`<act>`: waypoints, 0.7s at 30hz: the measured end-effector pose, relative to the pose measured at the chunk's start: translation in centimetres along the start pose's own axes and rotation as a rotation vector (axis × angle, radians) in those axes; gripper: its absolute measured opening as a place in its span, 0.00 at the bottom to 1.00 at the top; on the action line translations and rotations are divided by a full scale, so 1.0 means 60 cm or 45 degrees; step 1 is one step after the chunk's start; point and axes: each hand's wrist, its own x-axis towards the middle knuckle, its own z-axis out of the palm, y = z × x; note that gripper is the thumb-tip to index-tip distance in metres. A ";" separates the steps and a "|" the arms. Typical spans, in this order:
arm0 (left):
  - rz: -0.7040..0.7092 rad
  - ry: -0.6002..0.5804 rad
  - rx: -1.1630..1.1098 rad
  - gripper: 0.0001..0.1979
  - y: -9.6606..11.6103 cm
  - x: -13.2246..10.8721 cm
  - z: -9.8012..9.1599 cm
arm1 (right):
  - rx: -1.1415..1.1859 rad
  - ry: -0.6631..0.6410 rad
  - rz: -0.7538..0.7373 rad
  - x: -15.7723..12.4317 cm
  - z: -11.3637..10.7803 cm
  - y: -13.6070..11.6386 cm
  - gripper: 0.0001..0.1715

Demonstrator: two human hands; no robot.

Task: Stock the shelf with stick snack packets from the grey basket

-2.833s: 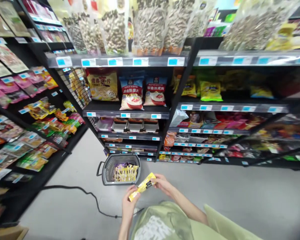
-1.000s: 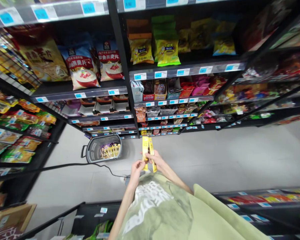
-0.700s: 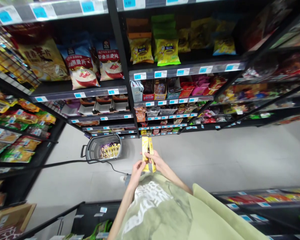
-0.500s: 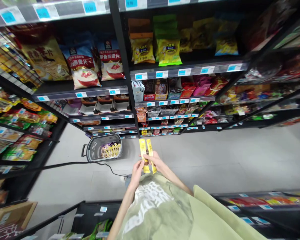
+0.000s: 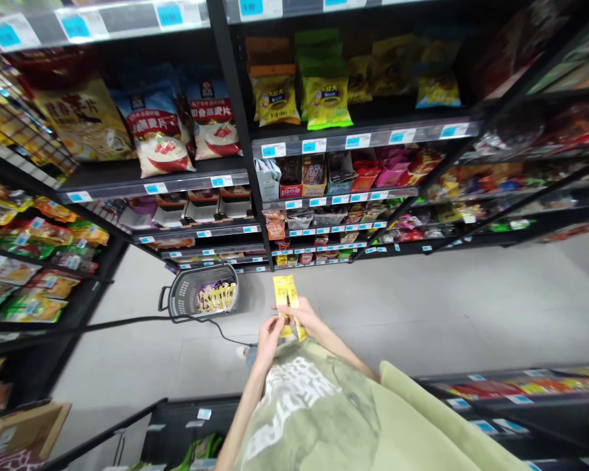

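Two long, narrow yellow snack packets are in my hands in front of my body. My left hand (image 5: 271,330) pinches the left yellow packet (image 5: 279,289) between thumb and fingers. In my right hand (image 5: 305,315) is the right yellow packet (image 5: 292,292), and its fingers reach across to the left one as well. The packets' upper ends lean together and touch or nearly touch, while their lower ends stand apart. On the floor to the left sits a grey shopping basket (image 5: 179,297), with several yellow and purple packets (image 5: 217,296) inside.
Shelves ahead carry oatmeal bags (image 5: 158,134), yellow snack bags (image 5: 328,101) and small boxed snacks (image 5: 314,171). A black cable (image 5: 127,322) crosses the grey floor (image 5: 402,307) near the basket. Another rack (image 5: 500,399) stands behind me, and a cardboard box (image 5: 27,425) is at lower left.
The two packets' upper ends have come closer together. Both hands stay nearly in place. The shelf view has shifted slightly left.
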 end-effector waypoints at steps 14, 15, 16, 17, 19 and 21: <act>-0.003 -0.027 0.019 0.22 0.002 -0.003 0.004 | 0.101 0.229 0.075 0.000 0.006 -0.007 0.24; -0.005 -0.029 0.024 0.22 0.002 -0.003 0.003 | 0.108 0.235 0.079 -0.001 0.006 -0.008 0.24; -0.006 -0.031 0.030 0.22 0.003 -0.004 0.003 | 0.113 0.241 0.082 -0.002 0.006 -0.009 0.25; -0.007 -0.035 0.033 0.21 0.003 -0.004 0.002 | 0.118 0.244 0.083 -0.003 0.007 -0.010 0.25; -0.009 -0.040 0.035 0.21 0.005 -0.005 0.002 | 0.123 0.247 0.078 -0.003 0.008 -0.009 0.25; -0.010 -0.038 0.029 0.21 0.005 -0.006 0.002 | 0.120 0.243 0.068 -0.001 0.008 -0.007 0.25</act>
